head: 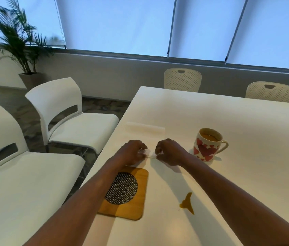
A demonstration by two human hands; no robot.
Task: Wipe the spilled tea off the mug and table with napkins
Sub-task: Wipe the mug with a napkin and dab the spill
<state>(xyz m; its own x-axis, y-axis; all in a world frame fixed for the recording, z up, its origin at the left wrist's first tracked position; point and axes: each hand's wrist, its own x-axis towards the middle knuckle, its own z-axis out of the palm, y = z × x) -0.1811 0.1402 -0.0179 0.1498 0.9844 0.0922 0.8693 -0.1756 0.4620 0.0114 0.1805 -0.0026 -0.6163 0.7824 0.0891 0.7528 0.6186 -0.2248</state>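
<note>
White table [246, 121]: heart-print mug [208, 148] of tea upright mid-table. Brown tea spill [188, 204] nearer the front. Wooden trivet [136, 210] with mesh disc at left edge. Thin white napkin [151, 155] left of mug, folded napkin stack [145, 127] beyond it.

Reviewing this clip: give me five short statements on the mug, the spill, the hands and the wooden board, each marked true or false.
1. The heart-patterned mug stands upright with tea in it. True.
2. No tea lies on the table. False: a tea puddle sits near the person, unwiped.
3. The left hand and right hand pinch a napkin between them. True.
4. The mug stands on the wooden board. False: the board lies apart from it, partly under the left forearm.
5. The right hand grips the mug's handle. False: it is beside the mug, not touching it.
</note>
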